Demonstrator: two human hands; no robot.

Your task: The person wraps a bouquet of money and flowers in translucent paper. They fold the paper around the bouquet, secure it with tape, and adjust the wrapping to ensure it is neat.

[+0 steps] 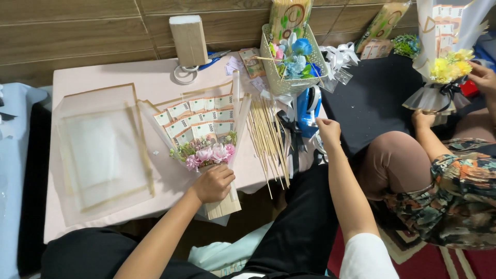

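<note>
- Banknote bouquet [201,137] lies on the pink desk [150,77], its fan of notes pointing toward 12 o'clock and its stem end toward 6 o'clock, past the near edge.
- My left hand [213,183] has its grip closed around the bouquet's pale wrapped handle [223,207], just below the pink flowers [209,154].
- My right hand [328,132] reaches toward 1 o'clock, near the blue-and-white tape dispenser [308,106] at the desk's right edge; I cannot tell whether its grip is wide or narrow, or whether it holds anything, since the fingers curl away from view.
- Done, as far as I can judge: the notes are already fanned in rows, the flowers are set under them, and a clear sleeve with a gold edge stands behind.
- Left, by my reckoning: the outer wrap is not yet on, for the translucent gold-edged sheets [103,150] lie flat at 9 o'clock of the bouquet, untouched.
- Bamboo skewers [268,139] lie loose at 3 o'clock of the bouquet, touching nothing I hold.
- A white basket [289,57] of blue flowers sits at 1 o'clock, with a tape roll [185,75] and a paper block [188,36] at 12 o'clock.
- Another person at 3 o'clock holds a yellow bouquet [447,62] with both hands.
</note>
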